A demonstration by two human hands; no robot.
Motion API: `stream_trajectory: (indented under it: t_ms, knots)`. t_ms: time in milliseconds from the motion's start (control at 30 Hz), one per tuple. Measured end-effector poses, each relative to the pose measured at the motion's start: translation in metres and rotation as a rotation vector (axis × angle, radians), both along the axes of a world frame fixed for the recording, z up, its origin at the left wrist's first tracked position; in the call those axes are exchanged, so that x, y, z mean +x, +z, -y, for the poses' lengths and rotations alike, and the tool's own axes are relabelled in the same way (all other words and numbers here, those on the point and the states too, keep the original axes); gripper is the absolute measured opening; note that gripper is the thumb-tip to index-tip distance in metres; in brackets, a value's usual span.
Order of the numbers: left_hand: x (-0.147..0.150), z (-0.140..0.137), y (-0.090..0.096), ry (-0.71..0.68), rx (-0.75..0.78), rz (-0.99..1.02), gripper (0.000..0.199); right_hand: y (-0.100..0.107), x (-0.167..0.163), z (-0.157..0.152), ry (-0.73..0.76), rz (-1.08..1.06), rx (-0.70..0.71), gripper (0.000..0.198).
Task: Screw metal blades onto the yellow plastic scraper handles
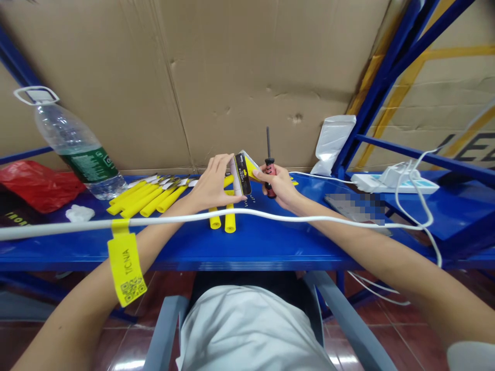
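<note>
A small black-and-yellow box (242,176) is upright over the table, gripped between the thumb and fingers of my left hand (211,183). A screwdriver (269,178) with a red and black handle stands in my right hand (282,186), its metal shaft pointing up. The right fingers also touch a yellow flap (251,167) at the box's right side. Just below the box lie two yellow tubes (230,219), side by side on the blue table (270,242). Whatever is inside the box is hidden.
Several yellow tubes with white tags (143,198) lie left of my hands. Beyond them stand a large water bottle (85,144) and a red plastic bag (38,183). A white cable (294,218) crosses in front of my forearms. A power strip (394,180) sits at right.
</note>
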State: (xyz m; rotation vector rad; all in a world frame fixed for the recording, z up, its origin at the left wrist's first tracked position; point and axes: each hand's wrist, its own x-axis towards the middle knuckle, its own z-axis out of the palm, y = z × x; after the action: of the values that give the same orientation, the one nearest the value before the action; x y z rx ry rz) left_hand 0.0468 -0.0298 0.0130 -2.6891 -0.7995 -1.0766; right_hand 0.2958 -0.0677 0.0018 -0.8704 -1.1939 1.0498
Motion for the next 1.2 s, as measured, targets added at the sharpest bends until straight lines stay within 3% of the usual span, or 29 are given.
stream_trajectory:
  t_ms: [500, 767, 867, 933, 1033, 1200]
  knots:
    - [-0.01, -0.001, 0.01, 0.225, -0.039, 0.006, 0.109, 0.005, 0.014, -0.016, -0.096, -0.165, 0.026, 0.038]
    - [-0.028, -0.01, 0.02, 0.334, -0.078, 0.058, 0.116, 0.022, 0.029, -0.023, -0.154, -0.323, 0.007, 0.037]
    - [-0.034, -0.015, 0.023, 0.407, -0.138, 0.055, 0.119, 0.028, 0.04, -0.03, -0.216, -0.373, 0.02, 0.037]
    - [-0.033, -0.022, 0.028, 0.48, -0.228, 0.009, 0.112, 0.031, 0.047, -0.035, -0.26, -0.402, 0.029, 0.036]
    - [-0.017, -0.036, 0.04, 0.636, -0.347, -0.169, 0.101, 0.033, 0.057, -0.042, -0.31, -0.436, 0.037, 0.037]
    - [0.043, -0.061, 0.053, 0.774, -0.385, -0.441, 0.109, 0.03, 0.065, -0.046, -0.323, -0.461, 0.022, 0.042]
